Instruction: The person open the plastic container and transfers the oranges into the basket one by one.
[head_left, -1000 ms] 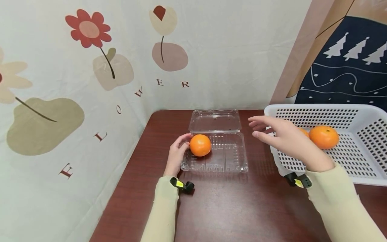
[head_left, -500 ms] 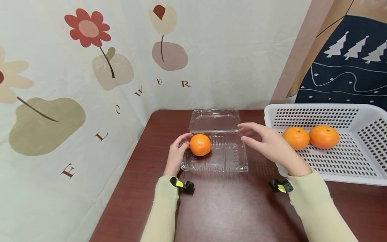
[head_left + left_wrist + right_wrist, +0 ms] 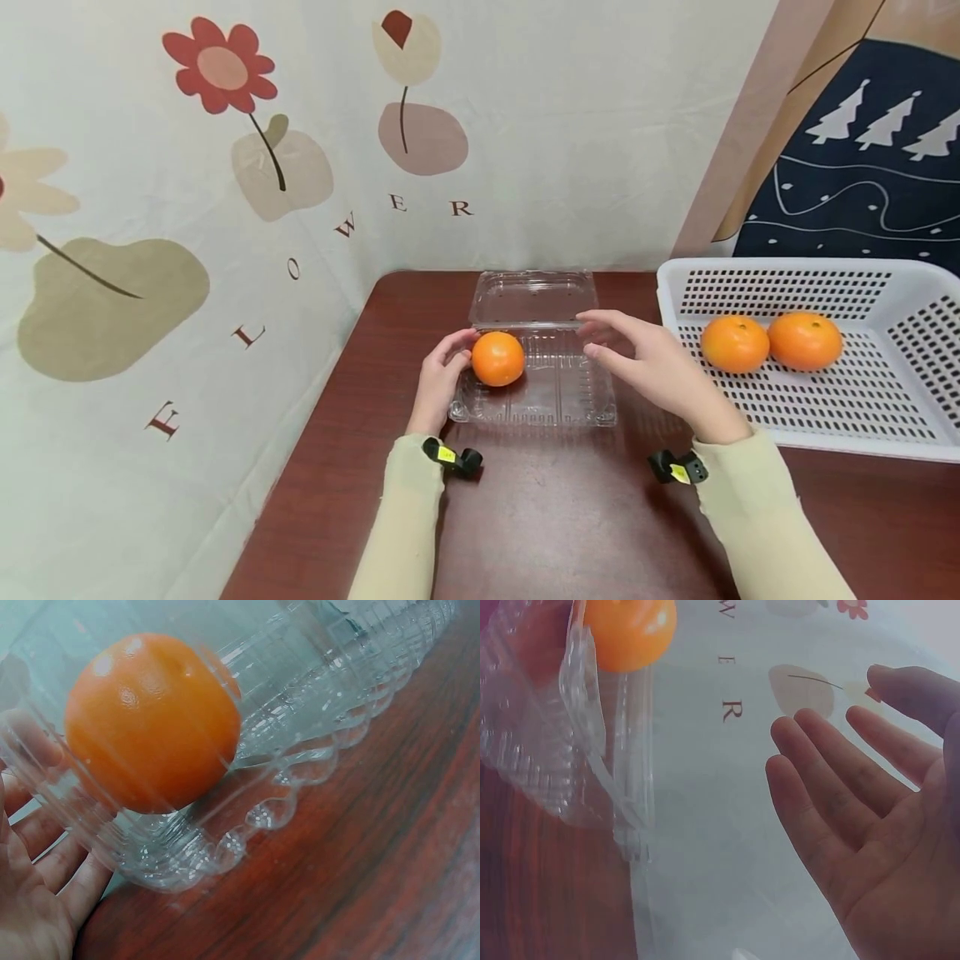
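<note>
A clear plastic clamshell container stands on the table with its lid folded back behind it. One orange sits in its left part. My left hand rests at the container's left wall, close beside the orange; in the left wrist view, its fingers lie along the outside of the plastic. Over the container's right side hovers my right hand, holding nothing. The right wrist view has its fingers loosely extended and apart from the plastic.
On the right stands a white perforated basket with two more oranges, one to the left and one beside it. A patterned cloth hangs behind the dark red table.
My right hand has moved left from the basket's edge to above the container's right side, uncovering the left orange in the basket. The left hand and the orange beside it have stayed put.
</note>
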Action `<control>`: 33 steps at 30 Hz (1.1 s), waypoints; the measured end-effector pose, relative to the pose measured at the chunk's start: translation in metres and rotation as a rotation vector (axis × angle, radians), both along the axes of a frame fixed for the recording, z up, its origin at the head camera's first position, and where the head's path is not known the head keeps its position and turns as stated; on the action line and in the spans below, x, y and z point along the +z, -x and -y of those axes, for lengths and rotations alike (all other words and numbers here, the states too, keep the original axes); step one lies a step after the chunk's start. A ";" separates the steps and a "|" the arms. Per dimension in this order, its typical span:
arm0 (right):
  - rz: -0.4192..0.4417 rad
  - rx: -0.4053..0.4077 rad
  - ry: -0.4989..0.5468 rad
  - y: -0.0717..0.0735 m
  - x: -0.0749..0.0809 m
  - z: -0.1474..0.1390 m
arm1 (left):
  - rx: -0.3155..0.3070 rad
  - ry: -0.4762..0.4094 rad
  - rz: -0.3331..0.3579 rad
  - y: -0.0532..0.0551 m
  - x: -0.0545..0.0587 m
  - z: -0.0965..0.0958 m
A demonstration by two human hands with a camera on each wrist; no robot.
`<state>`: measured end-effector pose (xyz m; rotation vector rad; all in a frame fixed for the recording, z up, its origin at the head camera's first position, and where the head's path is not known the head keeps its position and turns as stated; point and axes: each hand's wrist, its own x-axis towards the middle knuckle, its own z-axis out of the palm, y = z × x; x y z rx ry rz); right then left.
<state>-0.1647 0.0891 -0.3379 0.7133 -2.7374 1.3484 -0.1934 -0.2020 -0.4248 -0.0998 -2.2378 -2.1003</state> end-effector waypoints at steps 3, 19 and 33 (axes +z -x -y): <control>0.010 0.003 0.015 -0.001 -0.002 0.002 | -0.004 -0.016 -0.006 0.001 0.001 -0.001; -0.033 -0.017 0.033 -0.002 -0.016 0.025 | 0.015 -0.006 -0.019 0.011 -0.022 0.005; -0.105 -0.068 0.012 -0.001 -0.022 0.048 | 0.020 0.001 -0.019 0.011 -0.023 0.004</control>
